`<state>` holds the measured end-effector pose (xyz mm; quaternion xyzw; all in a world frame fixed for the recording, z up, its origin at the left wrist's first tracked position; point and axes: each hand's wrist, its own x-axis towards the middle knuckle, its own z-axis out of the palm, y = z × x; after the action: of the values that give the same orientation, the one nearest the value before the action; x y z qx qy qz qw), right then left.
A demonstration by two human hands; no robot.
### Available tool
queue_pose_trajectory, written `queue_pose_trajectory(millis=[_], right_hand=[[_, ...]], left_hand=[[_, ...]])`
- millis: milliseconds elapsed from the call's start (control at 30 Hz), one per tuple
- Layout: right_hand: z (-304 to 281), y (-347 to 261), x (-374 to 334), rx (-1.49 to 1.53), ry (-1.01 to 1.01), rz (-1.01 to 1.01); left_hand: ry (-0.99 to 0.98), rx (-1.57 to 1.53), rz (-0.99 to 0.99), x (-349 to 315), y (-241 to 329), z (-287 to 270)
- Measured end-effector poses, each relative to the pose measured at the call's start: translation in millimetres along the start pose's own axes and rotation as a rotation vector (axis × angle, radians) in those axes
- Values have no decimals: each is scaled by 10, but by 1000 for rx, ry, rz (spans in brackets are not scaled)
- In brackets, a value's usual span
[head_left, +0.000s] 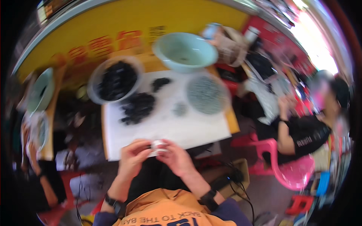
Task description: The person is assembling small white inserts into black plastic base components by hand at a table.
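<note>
The left forearm (121, 185) and right forearm (197, 183) rise from the lower edge and slant inward, so the hands meet in front of the torso (166, 211). The left hand (135, 156) points its thumb and index finger rightward, pinched, the other fingers curled. The right hand (177, 159) faces it, tilted leftward, thumb and fingers also pinching. The fingertips of both are close together.

Your head-worn fisheye looks down and forward from above your orange shirt (162, 207), close over the near edge of the desk (188, 130), where your left hand (132, 157) and right hand (176, 158) are, reaching past the far edge to the yellow panel (205, 14).
</note>
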<state>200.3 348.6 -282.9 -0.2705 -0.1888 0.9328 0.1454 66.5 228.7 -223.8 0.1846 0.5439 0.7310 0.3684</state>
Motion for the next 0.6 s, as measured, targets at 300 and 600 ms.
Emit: queue_pose_trajectory(millis=[300, 600], right_hand=[[82, -33, 207, -135, -221, -60], [-93, -41, 200, -134, -164, -108]], left_hand=[[-94, -159, -49, 79, -518, -504], [-97, -135, -53, 259, -564, -761]])
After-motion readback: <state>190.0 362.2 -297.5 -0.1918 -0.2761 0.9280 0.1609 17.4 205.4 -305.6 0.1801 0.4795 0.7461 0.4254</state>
